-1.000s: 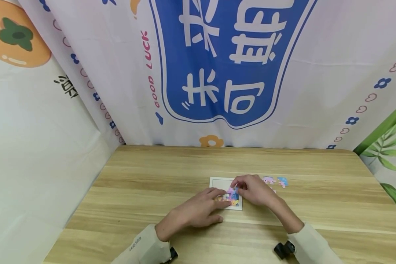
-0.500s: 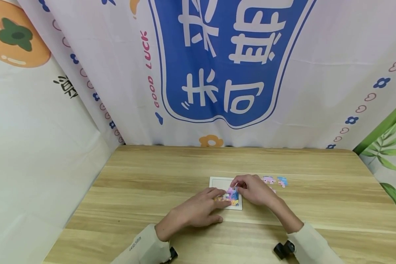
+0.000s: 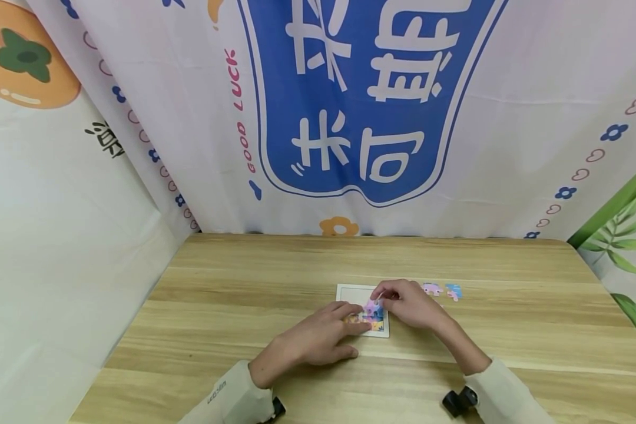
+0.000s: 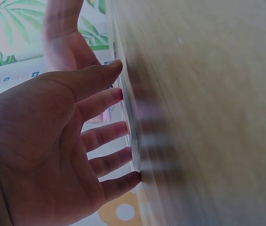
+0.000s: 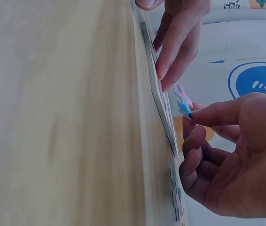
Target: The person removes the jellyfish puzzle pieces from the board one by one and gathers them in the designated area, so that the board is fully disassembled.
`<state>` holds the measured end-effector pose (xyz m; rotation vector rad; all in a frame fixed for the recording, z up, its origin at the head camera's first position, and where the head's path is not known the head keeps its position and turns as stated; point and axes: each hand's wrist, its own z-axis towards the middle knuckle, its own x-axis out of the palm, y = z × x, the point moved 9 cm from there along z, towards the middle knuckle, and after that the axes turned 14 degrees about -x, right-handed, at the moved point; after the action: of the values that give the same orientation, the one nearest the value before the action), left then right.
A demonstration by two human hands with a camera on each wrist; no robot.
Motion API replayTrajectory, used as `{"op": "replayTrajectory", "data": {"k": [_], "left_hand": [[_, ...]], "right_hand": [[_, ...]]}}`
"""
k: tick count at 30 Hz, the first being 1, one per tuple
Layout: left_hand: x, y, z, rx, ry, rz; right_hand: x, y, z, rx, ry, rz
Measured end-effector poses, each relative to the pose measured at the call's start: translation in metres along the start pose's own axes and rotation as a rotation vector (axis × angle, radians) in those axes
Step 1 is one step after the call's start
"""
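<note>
A white-framed jigsaw puzzle board (image 3: pixel 350 292) lies on the table, with colourful joined pieces (image 3: pixel 377 325) along its near part and bare backing at its far left. My left hand (image 3: pixel 325 334) rests on it, the fairly straight fingertips over the joined pieces and the thumb off the near edge. Between thumb and forefinger, my right hand (image 3: pixel 410 305) pinches a pink and blue puzzle piece (image 5: pixel 183 102). In the right wrist view that piece is tilted and raised just above the board, beside the left fingertips. The right hand's other fingers are curled.
Loose puzzle pieces lie right of the board: a pink one (image 3: pixel 431 288) with eyes and a blue and pink one (image 3: pixel 454 292). The wooden table (image 3: pixel 233 282) ends at a printed curtain (image 3: pixel 487 200) at the back.
The right hand has lifted slightly and shifted a little, with the piece coming up off the board. More of the joined pieces shows beneath it. The left hand has stayed in place.
</note>
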<state>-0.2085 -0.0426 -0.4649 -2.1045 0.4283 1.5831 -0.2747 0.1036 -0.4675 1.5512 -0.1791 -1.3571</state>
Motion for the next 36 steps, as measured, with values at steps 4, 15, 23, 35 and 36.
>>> {"op": "replayTrajectory", "data": {"k": [4, 15, 23, 35, 36], "left_hand": [[0.0, 0.0, 0.0, -0.004, 0.006, -0.003], [0.0, 0.001, -0.001, -0.003, 0.002, -0.009], [0.002, 0.0, -0.001, -0.015, 0.015, -0.001], [0.003, 0.002, -0.002, -0.02, 0.011, 0.001], [0.003, 0.002, -0.002, -0.019, 0.011, 0.0]], "right_hand": [[-0.002, -0.006, -0.003, 0.023, -0.003, 0.015], [-0.017, -0.01, -0.017, 0.027, -0.009, -0.006], [-0.03, -0.021, -0.034, 0.049, -0.019, -0.023], [-0.058, -0.036, -0.061, 0.104, -0.022, -0.01], [-0.061, -0.038, -0.063, 0.113, -0.026, -0.017]]}}
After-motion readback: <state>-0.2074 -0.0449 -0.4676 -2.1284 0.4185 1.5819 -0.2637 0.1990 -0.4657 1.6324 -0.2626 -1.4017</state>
